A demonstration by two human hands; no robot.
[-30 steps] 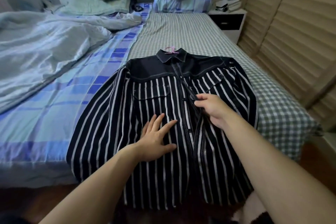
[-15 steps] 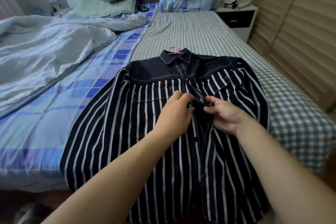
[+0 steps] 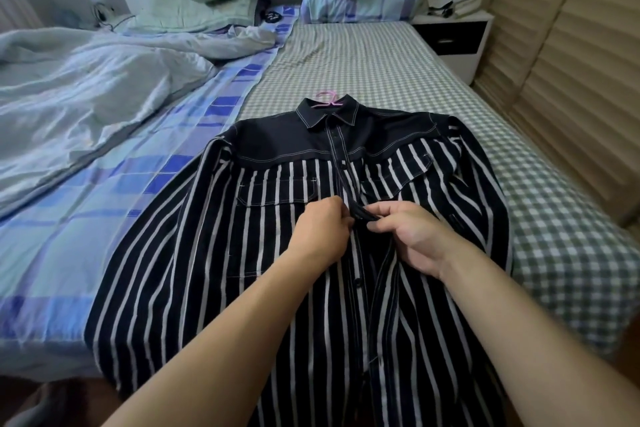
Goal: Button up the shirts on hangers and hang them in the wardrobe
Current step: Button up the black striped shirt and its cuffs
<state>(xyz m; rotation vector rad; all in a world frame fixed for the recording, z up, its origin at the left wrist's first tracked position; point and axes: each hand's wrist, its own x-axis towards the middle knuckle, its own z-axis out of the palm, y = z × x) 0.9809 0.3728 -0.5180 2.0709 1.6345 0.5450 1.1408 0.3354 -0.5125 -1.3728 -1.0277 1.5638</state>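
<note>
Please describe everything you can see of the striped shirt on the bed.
The striped shirt is dark with white stripes, a plain dark yoke and collar, white stitching and chest pockets. It looks like woven cotton. It lies flat, front up, on the bed, on a pink hanger. The left hand and right hand pinch its part-open placket.

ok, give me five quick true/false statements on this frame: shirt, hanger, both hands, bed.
1. The dark white-striped shirt lies flat on the bed. True.
2. The pink plastic hanger lies beside the shirt, apart from it. False: its hook sticks out of the collar.
3. Both the left hand and the right hand pinch the shirt's front placket at chest height. True.
4. The shirt is buttoned all the way down. False: below the hands the front edges gape apart.
5. The shirt hangs in the wardrobe. False: it is on the bed.
</note>
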